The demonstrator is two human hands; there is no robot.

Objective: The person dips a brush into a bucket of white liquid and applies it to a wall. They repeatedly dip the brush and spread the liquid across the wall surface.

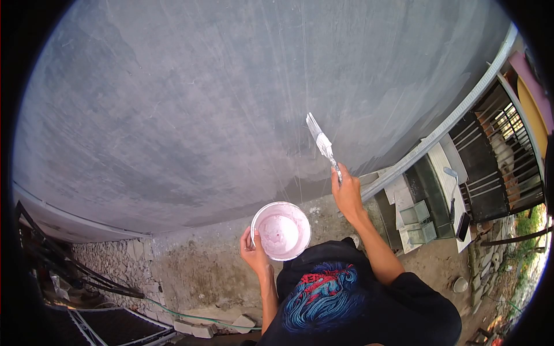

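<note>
My right hand (347,195) grips the brush (321,141) by its handle, bristles up on the grey wall (202,104). Left hand (254,252) clamps the bucket (281,230) rim, low by the wall.

The paint bucket (281,230) sits in the left hand (254,252), before the wall (202,104). Up and right of the bucket, the right hand (348,195) holds the paintbrush (322,141) against the wall. Farther right of it run a pipe (461,102) and a barred gate (496,155); lower left, a hose (190,316)
</note>
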